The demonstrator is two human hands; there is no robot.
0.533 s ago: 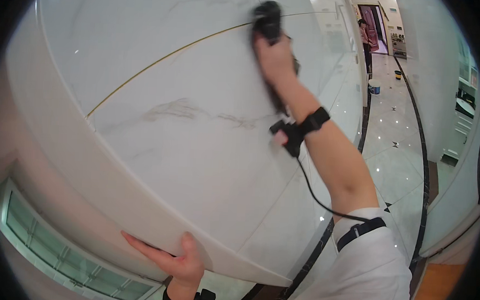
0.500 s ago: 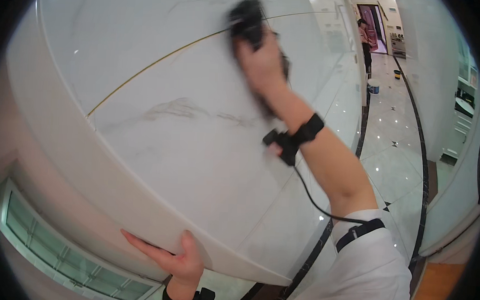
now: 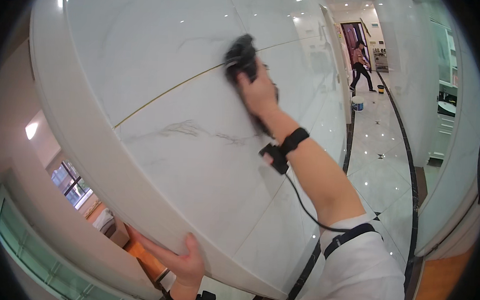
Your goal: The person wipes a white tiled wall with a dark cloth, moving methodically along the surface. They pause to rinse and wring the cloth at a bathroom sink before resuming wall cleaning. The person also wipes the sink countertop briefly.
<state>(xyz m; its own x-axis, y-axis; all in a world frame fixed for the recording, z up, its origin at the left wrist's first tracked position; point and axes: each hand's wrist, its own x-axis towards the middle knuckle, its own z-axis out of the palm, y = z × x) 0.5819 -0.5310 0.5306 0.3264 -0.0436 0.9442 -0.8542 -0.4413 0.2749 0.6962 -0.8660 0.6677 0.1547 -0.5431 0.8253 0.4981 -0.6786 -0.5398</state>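
Observation:
My right hand [image 3: 261, 95] presses a dark grey cloth [image 3: 240, 56] flat against a glossy white marble-look wall [image 3: 190, 169]. The cloth bunches past the fingers and also shows below the palm, its outline smeared by motion. It lies beside a thin gold joint line [image 3: 169, 94] that crosses the wall. Lower down, my left hand [image 3: 185, 264] rests open at the wall's pale edge trim [image 3: 139, 204], thumb on the front and fingers stretched out along the side. No object shows in it. Both wrists carry black straps, and a cable runs up my right arm.
To the right, a tiled corridor [image 3: 380, 168] with dark borders runs back. A white bucket [image 3: 357, 104] and a small dark bucket [image 3: 380, 89] stand there, near another person [image 3: 359, 66]. Past the wall's edge at left lie a window [image 3: 71, 184] and a green-glass frame [image 3: 39, 256].
My view has shifted, uncovering the room with the window at left. The cloth and right hand appear lower in the picture, still against the wall. The far person has changed stance.

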